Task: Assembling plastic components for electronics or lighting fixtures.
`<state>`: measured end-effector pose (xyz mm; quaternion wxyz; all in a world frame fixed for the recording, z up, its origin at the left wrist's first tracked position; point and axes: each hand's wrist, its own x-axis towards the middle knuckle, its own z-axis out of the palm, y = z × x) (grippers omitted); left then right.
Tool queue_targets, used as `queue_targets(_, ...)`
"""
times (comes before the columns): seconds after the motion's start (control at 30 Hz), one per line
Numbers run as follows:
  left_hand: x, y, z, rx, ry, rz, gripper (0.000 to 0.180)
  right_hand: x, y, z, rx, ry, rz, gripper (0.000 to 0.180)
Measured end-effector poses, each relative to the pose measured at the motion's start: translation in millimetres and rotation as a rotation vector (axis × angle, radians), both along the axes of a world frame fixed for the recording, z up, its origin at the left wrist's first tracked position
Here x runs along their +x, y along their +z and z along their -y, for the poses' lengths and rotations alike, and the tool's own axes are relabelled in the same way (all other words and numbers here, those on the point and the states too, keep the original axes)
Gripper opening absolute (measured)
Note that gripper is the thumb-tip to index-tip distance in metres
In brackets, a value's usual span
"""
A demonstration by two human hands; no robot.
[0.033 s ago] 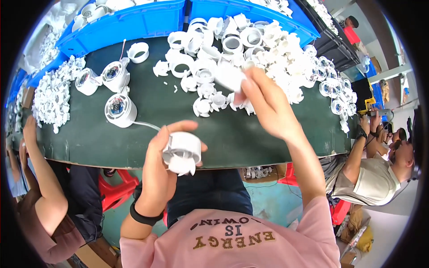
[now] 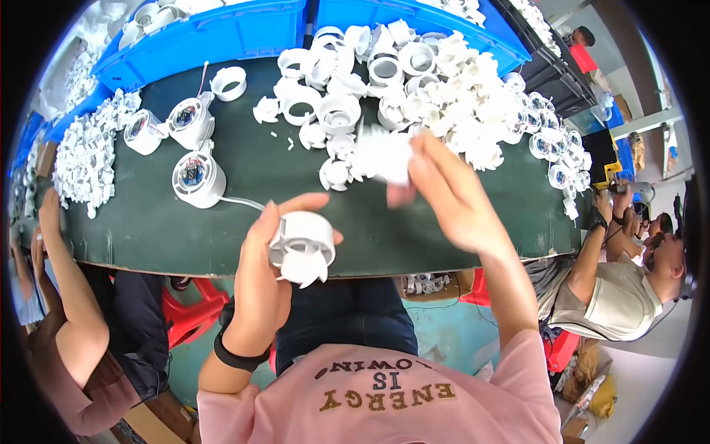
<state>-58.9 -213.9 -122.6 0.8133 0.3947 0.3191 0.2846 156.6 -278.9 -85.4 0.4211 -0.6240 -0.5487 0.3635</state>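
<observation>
Close to the table's near edge, my left hand [image 2: 260,270] is wrapped round a white round plastic housing [image 2: 305,240], with a pronged white piece [image 2: 303,268] at its lower side. A pale cable runs from near this hand to a round white unit [image 2: 198,180] with a dark circuit face, lying on the table. My right hand [image 2: 455,196] pinches a white plastic part [image 2: 382,154] over the near edge of a heap of white parts [image 2: 462,96]. Motion smears that part, so its exact shape is unclear.
Two more white units [image 2: 191,122] and a loose white ring [image 2: 228,84] lie on the dark green table [image 2: 355,237]. Small white pieces [image 2: 85,159] are heaped at left, clear-domed parts [image 2: 543,126] at right. Blue bins [image 2: 207,41] line the back. People sit on both sides.
My right hand and its white part have shifted slightly, and the part has turned. The housing in my left hand has tilted a little, while that hand stays almost in place.
</observation>
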Motion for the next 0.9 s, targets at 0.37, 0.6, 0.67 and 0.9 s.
queue_targets(0.37, 27, -23, 30, 0.564, 0.091, -0.031, 0.042, -44, -22, 65, -0.081, -0.086, -0.493, 0.042)
queue_targets(0.6, 33, -29, 32, 0.849, 0.126, -0.176, 0.042, -44, -41, 72, -0.099, -0.169, -0.602, 0.03)
queue_targets(0.67, 41, -26, 34, 0.79, 0.154, -0.138, 0.042, -46, -43, 70, -0.101, -0.201, -0.597, 0.034)
queue_targets(0.9, 42, -24, 33, 0.98, -0.036, -0.16, 0.04, -40, -48, 70, -0.097, -0.151, -0.668, 0.035)
